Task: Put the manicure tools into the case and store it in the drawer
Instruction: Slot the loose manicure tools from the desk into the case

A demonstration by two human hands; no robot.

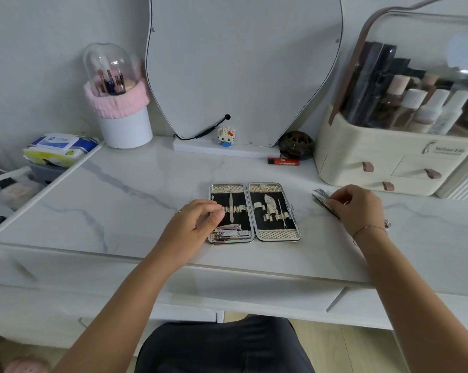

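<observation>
Organizer (362, 157) script logo illegible, open case (278, 234), loose tools (320, 201)

A white marble-look vanity top (119, 189) stands against a pale grey wall (25, 49). A curved mirror (241, 63) (thin dark edge) stands behind it, with light wooden floor (321, 345) below.

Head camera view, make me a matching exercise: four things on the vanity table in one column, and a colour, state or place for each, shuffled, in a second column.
Column one:
1 manicure case
2 lighter
3 block figure
4 loose tools

Column two:
A standing on the mirror base
B red
C gripped by the right hand
D lying open and flat

Pairs: 1-D, 2-B, 3-A, 4-C
</observation>
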